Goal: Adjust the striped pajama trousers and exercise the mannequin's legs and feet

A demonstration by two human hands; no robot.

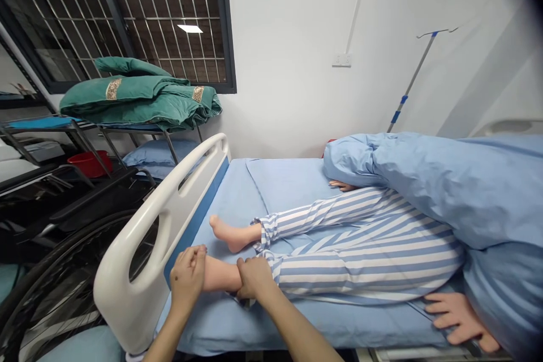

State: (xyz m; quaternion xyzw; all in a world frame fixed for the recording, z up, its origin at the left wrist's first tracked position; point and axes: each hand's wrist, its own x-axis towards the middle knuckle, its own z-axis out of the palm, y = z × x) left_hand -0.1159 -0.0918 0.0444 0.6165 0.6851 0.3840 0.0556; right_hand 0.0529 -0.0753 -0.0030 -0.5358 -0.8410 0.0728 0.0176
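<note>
A mannequin in blue-and-white striped trousers (pixel 348 271) lies on the bed. My left hand (pixel 186 276) is closed around the front of its near foot, mostly covering it. The bare ankle (pixel 221 275) shows between my hands. My right hand (pixel 255 278) grips the lower leg just below the trouser cuff, thumb side toward the foot. Something small and dark peeks out under my right hand, too hidden to name. Beyond, the mannequin's other foot (pixel 231 235) rests bare on the blue sheet.
A white footboard (pixel 131 288) stands close left of my left hand, with a wheelchair wheel (pixel 25 317) outside it. A blue quilt (pixel 424 181) covers the upper body; a mannequin hand (pixel 460 317) sticks out. Green bedding (pixel 144 96) lies by the window; an IV pole (pixel 409 85) stands behind.
</note>
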